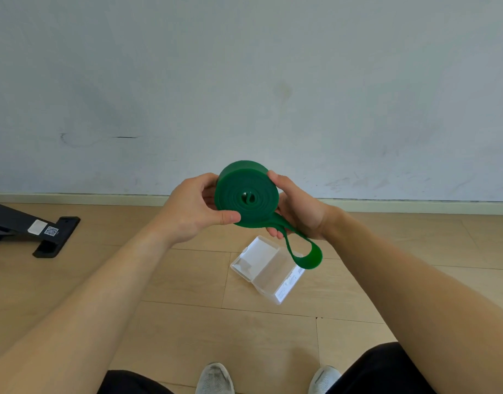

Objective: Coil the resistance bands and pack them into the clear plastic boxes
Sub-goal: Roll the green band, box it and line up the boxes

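Green resistance band (pixel 246 194): matte rubber, flat strip wound to a tight disc, held mid-air btwn both hands. Left hand (pixel 194 209) pinches coil rim, right hand (pixel 297 207) cups far edge; short loop tail hangs free. Clear plastic box (pixel 268 268) lies open on wood floor (pixel 173 280) below, bare floor all round it.

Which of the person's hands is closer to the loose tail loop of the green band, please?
Right. The right hand grips the coil's right side, directly above where the loose tail loop hangs down. The left hand pinches the coil's opposite, left side, farther away.
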Demonstrator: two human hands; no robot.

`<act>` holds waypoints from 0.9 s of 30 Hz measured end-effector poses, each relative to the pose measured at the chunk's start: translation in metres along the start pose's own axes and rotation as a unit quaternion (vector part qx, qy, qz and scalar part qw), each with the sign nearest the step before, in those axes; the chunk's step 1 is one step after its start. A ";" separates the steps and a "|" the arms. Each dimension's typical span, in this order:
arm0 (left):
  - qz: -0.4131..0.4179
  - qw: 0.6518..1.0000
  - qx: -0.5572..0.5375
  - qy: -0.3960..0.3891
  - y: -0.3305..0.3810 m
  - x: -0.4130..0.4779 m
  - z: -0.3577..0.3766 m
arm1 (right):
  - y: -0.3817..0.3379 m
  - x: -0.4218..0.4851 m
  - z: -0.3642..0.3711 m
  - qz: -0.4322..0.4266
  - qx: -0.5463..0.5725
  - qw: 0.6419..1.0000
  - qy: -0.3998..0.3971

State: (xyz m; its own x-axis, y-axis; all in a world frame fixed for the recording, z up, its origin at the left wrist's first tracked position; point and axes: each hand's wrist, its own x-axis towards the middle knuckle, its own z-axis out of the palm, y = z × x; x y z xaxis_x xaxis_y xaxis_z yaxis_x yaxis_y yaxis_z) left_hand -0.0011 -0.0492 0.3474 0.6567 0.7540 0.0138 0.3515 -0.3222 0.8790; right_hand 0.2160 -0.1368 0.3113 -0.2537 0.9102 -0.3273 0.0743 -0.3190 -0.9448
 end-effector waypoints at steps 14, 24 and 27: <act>-0.004 0.991 -0.125 0.039 0.005 -0.002 0.016 | -0.013 -0.001 0.007 -0.029 0.101 0.994 -0.026; -0.012 0.999 0.026 -0.018 -0.001 0.002 0.000 | -0.006 -0.005 -0.005 -0.011 -0.042 0.999 0.004; 0.008 1.000 -0.010 0.005 0.002 0.002 0.003 | -0.005 -0.006 -0.007 -0.037 -0.002 0.999 0.014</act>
State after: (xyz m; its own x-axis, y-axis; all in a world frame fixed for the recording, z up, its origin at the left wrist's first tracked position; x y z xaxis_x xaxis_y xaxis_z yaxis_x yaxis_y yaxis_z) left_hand 0.0027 -0.0501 0.3474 0.6553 0.7546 0.0338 0.3271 -0.3239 0.8877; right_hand 0.2241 -0.1392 0.3182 -0.2306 0.9384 -0.2572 0.0596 -0.2502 -0.9664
